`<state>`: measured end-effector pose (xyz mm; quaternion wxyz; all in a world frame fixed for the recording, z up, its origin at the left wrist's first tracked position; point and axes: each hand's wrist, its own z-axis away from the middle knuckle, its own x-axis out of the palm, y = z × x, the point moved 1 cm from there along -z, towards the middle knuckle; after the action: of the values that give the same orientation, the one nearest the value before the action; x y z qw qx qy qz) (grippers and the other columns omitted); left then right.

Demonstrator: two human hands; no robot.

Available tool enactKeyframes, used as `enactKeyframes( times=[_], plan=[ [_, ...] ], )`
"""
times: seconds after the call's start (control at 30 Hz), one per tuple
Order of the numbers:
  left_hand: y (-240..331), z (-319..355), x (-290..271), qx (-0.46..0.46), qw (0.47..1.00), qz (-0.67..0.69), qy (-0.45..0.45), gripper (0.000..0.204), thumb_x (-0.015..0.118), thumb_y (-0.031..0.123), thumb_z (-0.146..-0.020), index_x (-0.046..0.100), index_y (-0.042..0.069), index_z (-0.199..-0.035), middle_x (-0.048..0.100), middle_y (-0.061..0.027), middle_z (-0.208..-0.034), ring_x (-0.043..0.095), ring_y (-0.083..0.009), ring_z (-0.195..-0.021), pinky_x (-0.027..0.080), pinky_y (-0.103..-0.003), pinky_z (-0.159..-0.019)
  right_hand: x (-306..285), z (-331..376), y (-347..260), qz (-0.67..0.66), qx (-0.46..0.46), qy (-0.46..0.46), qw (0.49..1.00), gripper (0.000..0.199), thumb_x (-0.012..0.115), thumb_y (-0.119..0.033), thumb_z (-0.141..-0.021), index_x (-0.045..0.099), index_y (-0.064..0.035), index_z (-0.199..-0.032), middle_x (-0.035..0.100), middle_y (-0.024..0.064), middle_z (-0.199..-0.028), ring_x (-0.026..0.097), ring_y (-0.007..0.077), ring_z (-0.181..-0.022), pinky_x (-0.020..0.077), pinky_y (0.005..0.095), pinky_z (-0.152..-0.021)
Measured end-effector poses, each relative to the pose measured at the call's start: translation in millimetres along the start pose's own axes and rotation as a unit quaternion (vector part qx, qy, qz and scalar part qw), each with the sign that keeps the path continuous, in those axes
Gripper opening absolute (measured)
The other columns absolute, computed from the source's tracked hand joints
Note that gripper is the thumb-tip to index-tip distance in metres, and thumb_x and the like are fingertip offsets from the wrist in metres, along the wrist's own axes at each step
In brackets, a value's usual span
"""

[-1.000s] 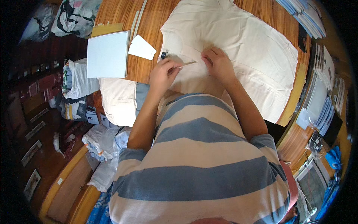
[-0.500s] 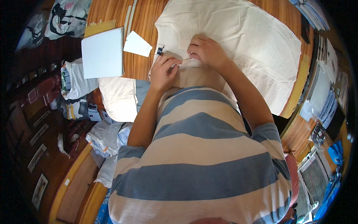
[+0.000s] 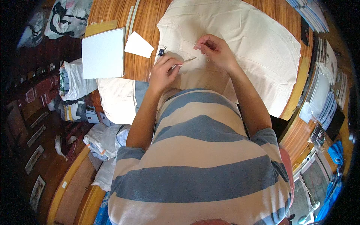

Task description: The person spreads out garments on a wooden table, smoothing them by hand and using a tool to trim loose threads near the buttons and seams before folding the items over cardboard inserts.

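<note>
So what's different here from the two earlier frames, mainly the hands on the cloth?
The right hand has lifted its fingers off the cream cloth into a pinch near the tip of the thin tool; earlier it pressed flat. The left hand keeps gripping that tool, pointed toward the right hand. The white pad and white card lie where they were on the wooden table.

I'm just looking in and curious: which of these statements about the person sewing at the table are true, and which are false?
1. The left hand holds a thin pointed tool. True.
2. The cream cloth lies on a wooden table. True.
3. The right hand rests on the white pad. False: it is on the cloth; the white pad lies apart, to the left.
4. The person wears a plain red shirt. False: the shirt is striped blue and cream.
</note>
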<state>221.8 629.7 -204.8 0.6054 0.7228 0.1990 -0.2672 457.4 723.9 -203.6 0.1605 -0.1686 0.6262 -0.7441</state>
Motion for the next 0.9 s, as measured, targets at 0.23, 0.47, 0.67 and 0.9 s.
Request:
enactKeyframes(
  times=[0.23,0.47,0.67,0.9],
  plan=[
    [-2.0,-4.5,3.3,-0.086,0.996,-0.034,-0.002,0.013,0.079,0.012,-0.088,0.074,0.005,-0.098,0.069,-0.0084,-0.093,0.066,-0.0224,-0.078,0.053,-0.034,-0.068,-43.3,51.6,-12.5,-0.095,0.079,0.104,0.987,0.022,0.070,-0.012,-0.101,0.071,-0.0021,-0.121,0.076,0.0073,-0.107,0.066,0.0105,-0.084,0.0536,0.0264,-0.079],
    [20.0,-21.8,8.6,0.080,0.973,-0.204,0.067,0.021,0.077,0.015,-0.087,0.074,0.009,-0.107,0.067,-0.0103,-0.118,0.064,-0.0321,-0.102,0.053,-0.042,-0.086,-51.0,99.7,11.3,-0.111,0.164,0.186,0.962,0.026,0.073,-0.015,-0.100,0.073,-0.0006,-0.122,0.078,0.0082,-0.106,0.072,0.0133,-0.085,0.0580,0.0279,-0.076],
    [40.7,-12.5,15.9,0.122,0.987,-0.092,0.043,0.024,0.075,0.010,-0.090,0.074,0.009,-0.114,0.069,-0.0097,-0.116,0.066,-0.0281,-0.102,0.054,-0.037,-0.084,-26.1,110.9,11.7,-0.150,0.141,0.177,0.962,0.026,0.074,-0.017,-0.100,0.072,0.0000,-0.119,0.079,0.0088,-0.105,0.073,0.0142,-0.085,0.0569,0.0275,-0.073],
    [86.6,6.1,15.4,-0.250,0.873,0.404,-0.108,0.022,0.064,0.017,-0.106,0.070,0.002,-0.122,0.076,-0.0073,-0.105,0.069,-0.0126,-0.091,0.056,-0.026,-0.071,22.4,120.2,-20.3,-0.140,0.081,0.206,0.965,0.020,0.075,-0.010,-0.098,0.072,-0.0016,-0.116,0.077,0.0052,-0.103,0.073,0.0147,-0.087,0.0560,0.0267,-0.075]
  ],
)
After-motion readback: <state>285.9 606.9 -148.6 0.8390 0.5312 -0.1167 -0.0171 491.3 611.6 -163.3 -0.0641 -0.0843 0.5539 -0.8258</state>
